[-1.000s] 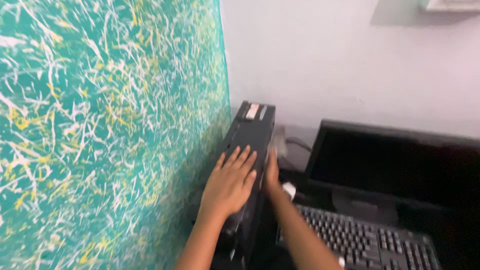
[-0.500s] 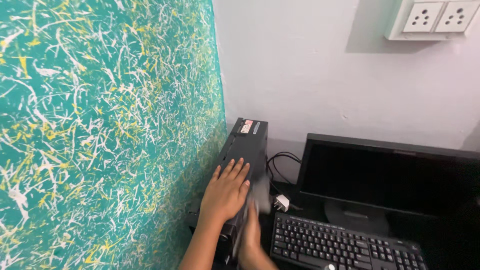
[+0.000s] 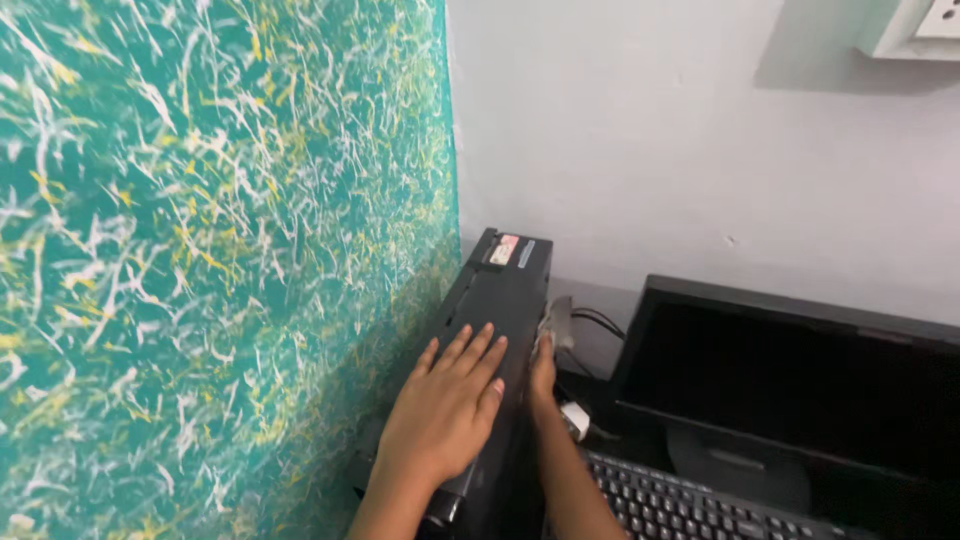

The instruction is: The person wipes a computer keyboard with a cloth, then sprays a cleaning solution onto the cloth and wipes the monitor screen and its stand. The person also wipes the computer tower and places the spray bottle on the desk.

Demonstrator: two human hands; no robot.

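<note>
A black computer case [image 3: 512,275] stands upright between a green speckled wall and a monitor. My left hand [image 3: 447,403] lies flat on the case's top, fingers spread and holding nothing. Reaching along the case's right side, my right hand [image 3: 543,368] presses a small grey cloth [image 3: 558,322] against that side panel. Only part of the cloth shows above my fingers.
The green wall with white and yellow streaks [image 3: 200,260] runs close on the left. A black monitor [image 3: 800,390] and black keyboard [image 3: 690,500] sit to the right. A white plug [image 3: 575,420] and black cables [image 3: 598,320] lie behind the case. A white socket panel [image 3: 915,30] hangs on the pale wall.
My right hand slid with the cloth from low near the case's front back up along its side. My left hand stayed flat on top. The view shifted slightly.
</note>
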